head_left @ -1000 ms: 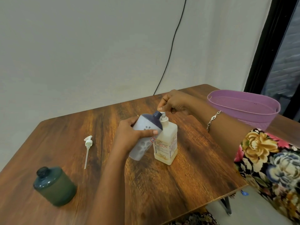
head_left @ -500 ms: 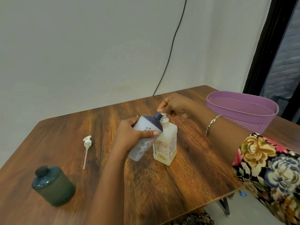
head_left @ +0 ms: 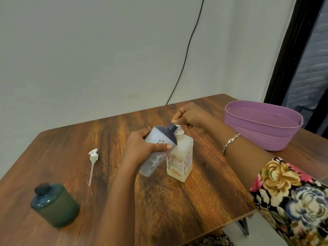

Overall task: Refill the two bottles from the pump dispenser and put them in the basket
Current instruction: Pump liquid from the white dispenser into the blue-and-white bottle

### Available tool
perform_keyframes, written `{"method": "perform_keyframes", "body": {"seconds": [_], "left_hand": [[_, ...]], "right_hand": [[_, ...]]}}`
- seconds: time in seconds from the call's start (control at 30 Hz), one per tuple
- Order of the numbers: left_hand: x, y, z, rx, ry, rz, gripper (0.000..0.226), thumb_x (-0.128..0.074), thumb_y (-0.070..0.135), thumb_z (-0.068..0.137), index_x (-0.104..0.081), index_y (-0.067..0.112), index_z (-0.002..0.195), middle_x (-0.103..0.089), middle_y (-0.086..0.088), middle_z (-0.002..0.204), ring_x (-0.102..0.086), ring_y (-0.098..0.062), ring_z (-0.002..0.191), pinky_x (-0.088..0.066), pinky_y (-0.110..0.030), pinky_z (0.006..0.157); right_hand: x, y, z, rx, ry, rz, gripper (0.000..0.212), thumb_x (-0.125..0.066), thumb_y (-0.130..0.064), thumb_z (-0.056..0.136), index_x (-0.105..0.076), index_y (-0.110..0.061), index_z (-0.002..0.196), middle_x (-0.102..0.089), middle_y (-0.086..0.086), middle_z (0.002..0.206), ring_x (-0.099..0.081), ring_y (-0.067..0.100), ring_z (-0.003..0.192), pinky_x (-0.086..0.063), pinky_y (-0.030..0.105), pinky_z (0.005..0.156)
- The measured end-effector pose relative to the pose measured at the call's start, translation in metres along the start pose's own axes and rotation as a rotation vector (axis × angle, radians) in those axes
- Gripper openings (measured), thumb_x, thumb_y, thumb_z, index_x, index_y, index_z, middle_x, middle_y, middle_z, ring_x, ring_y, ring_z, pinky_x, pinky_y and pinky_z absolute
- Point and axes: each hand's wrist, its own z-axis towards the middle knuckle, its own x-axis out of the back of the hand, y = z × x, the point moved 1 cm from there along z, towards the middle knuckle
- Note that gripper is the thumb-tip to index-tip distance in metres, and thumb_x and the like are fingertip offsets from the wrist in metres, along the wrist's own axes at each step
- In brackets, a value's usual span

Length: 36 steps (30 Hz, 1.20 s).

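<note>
My left hand [head_left: 143, 148] grips a white bottle [head_left: 156, 157] with a dark blue top, tilted so its open neck meets the spout of the pump dispenser [head_left: 181, 157]. The dispenser is a square translucent bottle with yellowish liquid, standing mid-table. My right hand [head_left: 191, 116] sits on top of the dispenser's pump head, fingers curled over it. A squat dark green bottle [head_left: 55, 206] stands at the front left of the table. A purple basket [head_left: 262, 125] sits at the right end of the table.
A loose white pump [head_left: 93, 162] with its tube lies on the wooden table [head_left: 177, 201] left of my hands. A black cable [head_left: 186, 50] hangs down the wall behind. The table's front edge runs close to my floral sleeve [head_left: 292, 197].
My hands, the white bottle and the dispenser keep the same pose. Only the view has shifted slightly.
</note>
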Motion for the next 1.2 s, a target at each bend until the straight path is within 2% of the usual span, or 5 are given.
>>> {"method": "perform_keyframes", "body": {"seconds": [0.27,0.47,0.77,1.03,1.2], "left_hand": [[0.006,0.01,0.004,-0.014,0.022,0.03,0.041,-0.083,0.027,0.061,-0.062,0.022,0.095,-0.064,0.007,0.083,-0.062,-0.01,0.075,-0.047,-0.02,0.059],[-0.001,-0.003,0.002,0.032,0.02,0.028,0.045,-0.084,0.03,0.058,-0.066,0.019,0.097,-0.067,0.004,0.085,-0.065,-0.012,0.076,-0.053,-0.026,0.062],[0.006,0.013,0.0,0.01,0.044,0.038,0.041,-0.083,0.028,0.061,-0.063,0.018,0.095,-0.065,0.003,0.084,-0.063,-0.012,0.074,-0.048,-0.021,0.058],[0.0,0.002,-0.002,0.05,0.018,0.021,0.031,-0.083,0.028,0.06,-0.064,0.019,0.084,-0.067,0.002,0.077,-0.064,-0.013,0.068,-0.044,-0.017,0.051],[0.003,0.014,-0.003,0.018,0.037,0.061,0.038,-0.082,0.031,0.061,-0.062,0.019,0.092,-0.064,0.005,0.079,-0.062,-0.011,0.071,-0.045,-0.018,0.054]], "right_hand": [[0.01,-0.015,-0.002,0.05,-0.023,-0.05,0.022,-0.063,0.001,0.082,-0.062,-0.012,0.065,-0.063,0.007,0.081,-0.045,0.011,0.064,-0.036,0.019,0.052],[0.0,-0.003,0.006,0.036,-0.016,-0.071,0.025,-0.064,-0.001,0.082,-0.06,-0.016,0.063,-0.062,-0.002,0.077,-0.047,0.005,0.065,-0.034,0.018,0.055],[0.01,-0.019,0.002,0.091,-0.045,-0.093,0.022,-0.062,0.002,0.082,-0.061,-0.012,0.065,-0.062,0.003,0.075,-0.046,0.011,0.063,-0.037,0.02,0.052],[-0.004,-0.002,0.006,0.119,-0.021,-0.068,0.026,-0.063,-0.002,0.084,-0.058,-0.017,0.064,-0.061,-0.004,0.076,-0.049,0.003,0.063,-0.035,0.017,0.055],[0.007,-0.014,0.0,0.151,-0.022,-0.067,0.021,-0.061,0.002,0.083,-0.059,-0.012,0.068,-0.061,-0.002,0.074,-0.05,0.008,0.066,-0.039,0.019,0.055]]}}
